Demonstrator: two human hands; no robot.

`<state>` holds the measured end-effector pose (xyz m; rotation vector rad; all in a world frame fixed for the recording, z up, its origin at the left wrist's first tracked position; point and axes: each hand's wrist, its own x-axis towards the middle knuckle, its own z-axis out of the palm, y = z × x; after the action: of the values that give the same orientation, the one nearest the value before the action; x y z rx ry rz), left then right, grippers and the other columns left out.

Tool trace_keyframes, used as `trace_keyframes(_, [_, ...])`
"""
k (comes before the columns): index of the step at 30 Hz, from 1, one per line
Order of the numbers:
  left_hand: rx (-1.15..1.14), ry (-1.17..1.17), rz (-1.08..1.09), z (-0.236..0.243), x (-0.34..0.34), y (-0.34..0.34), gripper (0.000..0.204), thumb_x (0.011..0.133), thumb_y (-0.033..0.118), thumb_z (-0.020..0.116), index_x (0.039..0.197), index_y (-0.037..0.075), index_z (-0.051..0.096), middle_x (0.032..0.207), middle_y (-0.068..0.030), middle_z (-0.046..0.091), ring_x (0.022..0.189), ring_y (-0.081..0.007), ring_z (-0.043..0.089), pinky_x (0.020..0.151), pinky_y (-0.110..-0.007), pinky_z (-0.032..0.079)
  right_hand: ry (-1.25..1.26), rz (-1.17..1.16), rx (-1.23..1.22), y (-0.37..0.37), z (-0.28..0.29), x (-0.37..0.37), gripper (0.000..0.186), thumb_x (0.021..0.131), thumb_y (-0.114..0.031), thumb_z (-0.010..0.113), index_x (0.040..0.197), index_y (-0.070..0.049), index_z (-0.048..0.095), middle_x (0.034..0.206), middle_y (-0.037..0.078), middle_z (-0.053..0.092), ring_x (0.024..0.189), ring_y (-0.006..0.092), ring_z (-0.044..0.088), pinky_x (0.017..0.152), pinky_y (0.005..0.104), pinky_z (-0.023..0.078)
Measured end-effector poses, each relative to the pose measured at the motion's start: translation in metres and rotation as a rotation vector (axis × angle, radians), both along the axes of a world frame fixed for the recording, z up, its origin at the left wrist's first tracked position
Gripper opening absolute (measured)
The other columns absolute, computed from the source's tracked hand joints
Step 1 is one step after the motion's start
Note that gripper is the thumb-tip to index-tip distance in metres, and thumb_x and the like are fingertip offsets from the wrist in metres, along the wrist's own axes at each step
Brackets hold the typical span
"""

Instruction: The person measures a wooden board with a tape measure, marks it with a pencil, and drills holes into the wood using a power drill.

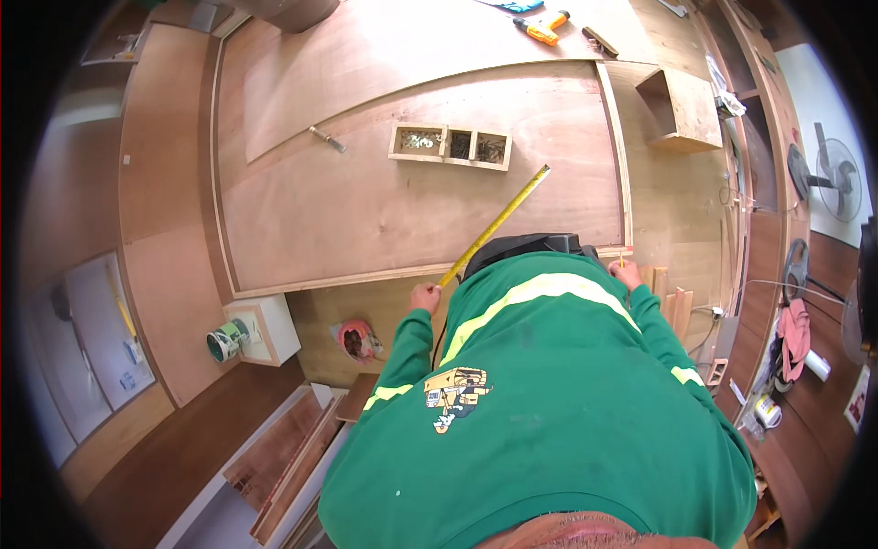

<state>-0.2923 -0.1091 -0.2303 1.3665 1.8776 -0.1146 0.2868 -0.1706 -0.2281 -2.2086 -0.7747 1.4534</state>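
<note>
My left hand [424,297] grips an extended yellow tape measure [498,220], whose strip slants up and right over the framed plywood panel [329,210]. Near the panel's front right corner, my right hand [627,275] has closed fingers around a small, thin, upright yellow item [622,260], possibly a pencil. A three-compartment wooden box [448,146] of small hardware and a small brush-like tool [326,138] lie on the panel. My green-sleeved torso hides part of the panel's front edge.
An orange drill [540,31] lies at the back. An open wooden box [686,119] stands at right, beside shelving and a fan [834,178]. At lower left are a green-labelled tub [226,340], a pink bag [356,341] and loose boards [283,457].
</note>
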Motion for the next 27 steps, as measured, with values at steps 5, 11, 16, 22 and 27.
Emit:
trace_keyframes(5, [0.03, 0.172, -0.174, -0.001, 0.008, 0.1, 0.039, 0.092, 0.049, 0.058, 0.104, 0.017, 0.076, 0.103, -0.0172, 0.071, 0.098, -0.0397, 0.068, 0.087, -0.053, 0.053, 0.083, -0.003, -0.078, 0.001, 0.007, -0.013, 0.01, 0.086, -0.011, 0.065, 0.084, -0.004, 0.07, 0.072, 0.003, 0.066, 0.064, 0.0111, 0.06, 0.058, 0.028, 0.048])
trace_keyframes(11, [0.262, 0.255, -0.378, 0.028, 0.062, 0.262, 0.035, 0.094, 0.044, 0.061, 0.1, 0.013, 0.075, 0.102, -0.0164, 0.07, 0.097, -0.0374, 0.067, 0.082, -0.05, 0.053, -0.036, -0.014, -0.059, 0.017, -0.025, -0.028, 0.025, 0.084, -0.029, 0.07, 0.088, -0.003, 0.071, 0.081, 0.014, 0.071, 0.082, 0.0247, 0.07, 0.078, 0.0406, 0.053])
trace_keyframes(16, [0.391, 0.282, -0.513, 0.022, 0.115, 0.367, 0.031, 0.094, 0.042, 0.06, 0.099, 0.015, 0.075, 0.102, -0.0138, 0.065, 0.098, -0.0371, 0.064, 0.086, -0.051, 0.052, -0.16, 0.217, -0.22, 0.059, -0.068, -0.03, 0.037, 0.086, -0.037, 0.066, 0.088, 0.0, 0.071, 0.085, 0.022, 0.072, 0.088, 0.0393, 0.07, 0.081, 0.048, 0.053])
trace_keyframes(22, [0.351, 0.345, -0.556, -0.047, 0.187, 0.448, 0.034, 0.094, 0.045, 0.06, 0.101, 0.016, 0.075, 0.109, -0.0134, 0.068, 0.102, -0.0372, 0.066, 0.09, -0.05, 0.052, -0.514, 0.684, -0.114, 0.02, -0.057, -0.043, 0.029, 0.088, -0.034, 0.066, 0.088, -0.006, 0.07, 0.095, 0.016, 0.067, 0.096, 0.0347, 0.064, 0.085, 0.0521, 0.047])
trace_keyframes(27, [0.295, 0.352, -0.574, -0.067, 0.216, 0.475, 0.037, 0.095, 0.047, 0.059, 0.104, 0.015, 0.076, 0.107, -0.0135, 0.068, 0.099, -0.0359, 0.066, 0.088, -0.046, 0.052, -0.444, 0.475, -0.082, 0.04, -0.062, -0.024, 0.026, 0.089, -0.032, 0.064, 0.081, -0.007, 0.062, 0.093, 0.013, 0.062, 0.098, 0.0338, 0.06, 0.085, 0.0532, 0.043])
